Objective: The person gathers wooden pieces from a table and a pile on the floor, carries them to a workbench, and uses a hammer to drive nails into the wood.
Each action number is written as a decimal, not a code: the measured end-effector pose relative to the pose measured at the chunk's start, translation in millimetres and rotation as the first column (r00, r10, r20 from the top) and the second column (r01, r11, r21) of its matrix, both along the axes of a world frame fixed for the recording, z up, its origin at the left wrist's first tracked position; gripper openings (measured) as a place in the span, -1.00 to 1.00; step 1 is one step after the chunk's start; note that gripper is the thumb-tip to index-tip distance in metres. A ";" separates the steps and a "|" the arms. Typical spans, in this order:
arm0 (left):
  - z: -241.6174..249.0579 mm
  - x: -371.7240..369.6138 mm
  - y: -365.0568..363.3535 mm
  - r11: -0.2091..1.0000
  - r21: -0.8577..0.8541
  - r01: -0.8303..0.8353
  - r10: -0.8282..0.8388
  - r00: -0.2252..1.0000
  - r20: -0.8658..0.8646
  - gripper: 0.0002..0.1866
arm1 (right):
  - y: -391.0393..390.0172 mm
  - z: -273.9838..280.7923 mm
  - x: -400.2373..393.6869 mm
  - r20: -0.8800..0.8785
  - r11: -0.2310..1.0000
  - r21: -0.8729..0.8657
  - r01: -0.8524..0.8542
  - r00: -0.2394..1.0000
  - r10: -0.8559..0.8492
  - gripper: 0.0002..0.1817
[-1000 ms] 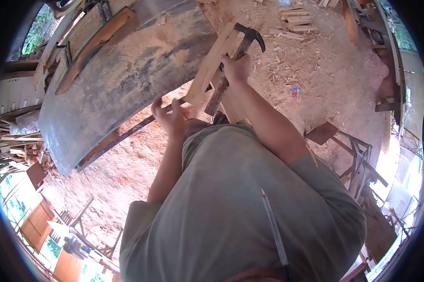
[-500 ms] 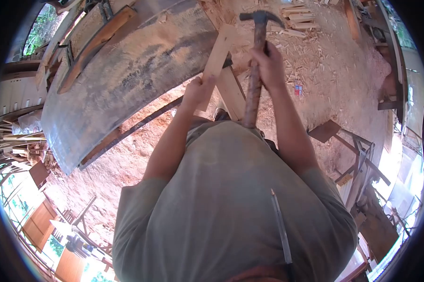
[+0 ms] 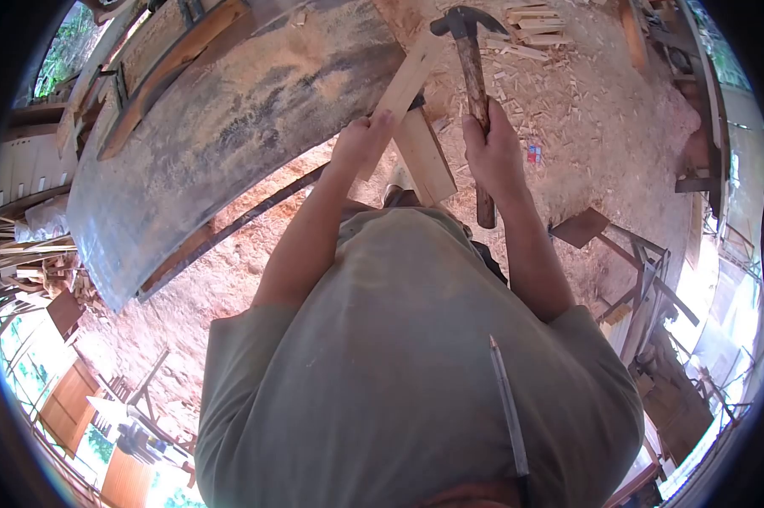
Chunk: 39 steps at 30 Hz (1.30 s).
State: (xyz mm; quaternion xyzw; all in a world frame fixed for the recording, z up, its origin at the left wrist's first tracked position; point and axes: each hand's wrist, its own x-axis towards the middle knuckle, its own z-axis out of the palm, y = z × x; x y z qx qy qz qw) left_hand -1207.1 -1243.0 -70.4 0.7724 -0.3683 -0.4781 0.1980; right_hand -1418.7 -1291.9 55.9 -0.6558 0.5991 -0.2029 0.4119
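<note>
My left hand (image 3: pixel 362 146) is closed around the lower part of a flat, pale wooden board (image 3: pixel 409 74), which slants up to the right. In my right hand (image 3: pixel 493 152) is a claw hammer (image 3: pixel 469 59), gripped about midway along its worn wooden handle. The dark metal head is up, beyond the board's far end and to its right. Below the board, between my hands, a second pale wooden plank (image 3: pixel 424 157) slopes down toward me. A small dark piece (image 3: pixel 416 102) shows where the board and plank cross; I cannot make out what it is.
A large, dusty, dark-topped table (image 3: pixel 229 127) stretches across the left. Wood chips cover the floor, with a pile of offcuts (image 3: pixel 538 30) at the top. A wooden stand (image 3: pixel 640 262) is on the right, and stacked scrap wood (image 3: pixel 35 262) lies far left.
The hammer has moved up and slightly right, and its handle now leans the other way, with its lower end clear of my shirt. The board has shifted slightly up and right.
</note>
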 end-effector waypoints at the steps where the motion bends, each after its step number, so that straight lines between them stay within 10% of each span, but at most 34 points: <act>1: -0.7 0.2 -0.9 1.000 0.000 -0.013 0.013 1.000 0.006 -0.19 | -1.5 1.2 2.6 -0.086 1.000 -0.030 0.004 0.996 -0.006 -0.68; 17: -2.6 -1.3 -2.7 0.999 0.027 0.022 -0.026 0.989 0.144 -0.19 | -1.9 -12.5 1.9 0.024 0.984 -0.140 0.112 0.994 -0.110 -0.70; 19: -8.4 -0.5 0.1 1.000 -0.027 -0.004 0.006 0.997 0.083 -0.18 | -14.5 -18.0 -2.0 -0.093 0.995 0.085 -0.051 0.994 0.059 -0.68; 28: -22.2 2.5 0.9 0.999 -0.044 0.006 -0.001 0.993 0.116 -0.16 | 13.2 -32.5 -4.0 0.106 0.965 -0.263 0.010 0.994 0.018 -0.70; 31: -16.5 1.2 -0.6 0.998 -0.055 0.001 0.006 0.992 0.127 -0.18 | -6.7 -42.4 -2.8 -0.098 0.980 -0.164 -0.109 0.991 0.094 -0.70; 39: -2.8 -2.3 -1.0 0.994 -0.109 -0.010 0.021 0.995 0.099 -0.23 | 2.2 -64.5 -13.2 0.025 0.976 -0.210 -0.051 0.998 0.058 -0.65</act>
